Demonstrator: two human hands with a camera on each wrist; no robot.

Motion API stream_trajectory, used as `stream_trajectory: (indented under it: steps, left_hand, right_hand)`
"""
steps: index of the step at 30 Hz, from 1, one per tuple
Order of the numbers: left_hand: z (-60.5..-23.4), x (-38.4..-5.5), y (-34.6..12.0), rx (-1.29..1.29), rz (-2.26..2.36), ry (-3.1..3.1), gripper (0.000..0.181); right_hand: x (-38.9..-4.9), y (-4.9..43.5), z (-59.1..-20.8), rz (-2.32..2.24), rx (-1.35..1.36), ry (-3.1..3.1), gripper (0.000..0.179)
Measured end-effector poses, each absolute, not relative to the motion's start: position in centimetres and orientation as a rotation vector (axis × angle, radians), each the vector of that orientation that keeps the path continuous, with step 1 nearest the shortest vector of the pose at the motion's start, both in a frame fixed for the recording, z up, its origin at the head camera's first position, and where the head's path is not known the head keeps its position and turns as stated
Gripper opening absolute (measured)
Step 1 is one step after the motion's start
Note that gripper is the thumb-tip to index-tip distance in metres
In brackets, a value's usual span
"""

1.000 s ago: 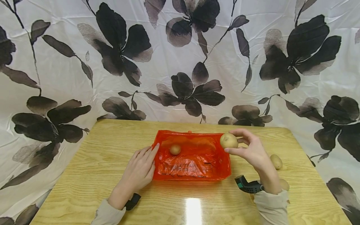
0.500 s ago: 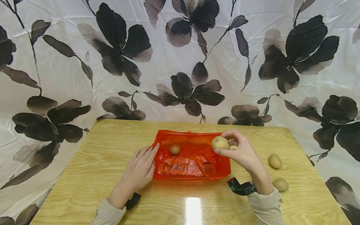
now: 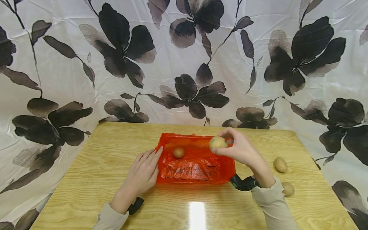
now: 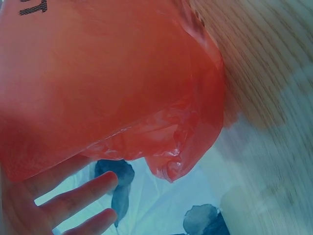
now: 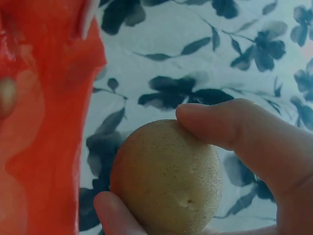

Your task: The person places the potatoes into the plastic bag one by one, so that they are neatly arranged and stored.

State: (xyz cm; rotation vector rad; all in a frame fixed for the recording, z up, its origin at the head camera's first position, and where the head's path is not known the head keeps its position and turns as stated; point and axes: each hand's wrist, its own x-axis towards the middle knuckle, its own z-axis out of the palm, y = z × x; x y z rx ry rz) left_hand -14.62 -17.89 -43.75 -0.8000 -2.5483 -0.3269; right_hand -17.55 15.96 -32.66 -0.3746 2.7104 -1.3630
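Note:
In the head view a red plastic bag point(image 3: 195, 166) spreads in a boxy shape on the table, its mouth facing up. One brownish potato point(image 3: 178, 152) lies inside, left of the middle. My left hand point(image 3: 142, 171) rests against the bag's left edge with straight fingers. In the left wrist view the fingers point(image 4: 83, 196) are stretched out, one partly hidden behind the red plastic. Over the right part of the bag, my right hand point(image 3: 242, 148) pinches a round yellow potato point(image 3: 217, 143) between thumb and fingers. The right wrist view shows this potato point(image 5: 168, 176) close up.
Two more potatoes lie on the wooden table point(image 3: 100, 172) to the right: one farther back point(image 3: 280, 164), the other potato point(image 3: 287, 189) nearer and partly covered by the right sleeve point(image 3: 271, 198). A floral cloth point(image 3: 184, 57) hangs behind the table.
My right hand has moved left with the potato, from the bag's right rim to over its right part. The left hand and the bag have stayed put.

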Motion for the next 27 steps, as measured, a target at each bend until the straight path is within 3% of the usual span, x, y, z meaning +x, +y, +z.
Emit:
stream_trajectory:
  steps: [9,27]
  left_hand:
    - [-43.8,-14.6,-17.9,-0.795,-0.325,-2.552,0.055]
    - [-43.9,-14.7,-17.9,-0.794,-0.334,-2.54,0.055]
  right_hand:
    - [-19.6,14.0,-32.4,-1.228,-0.463,2.676,0.048]
    - [-22.0,10.0,-33.7,-0.944,-0.697,2.535,0.028]
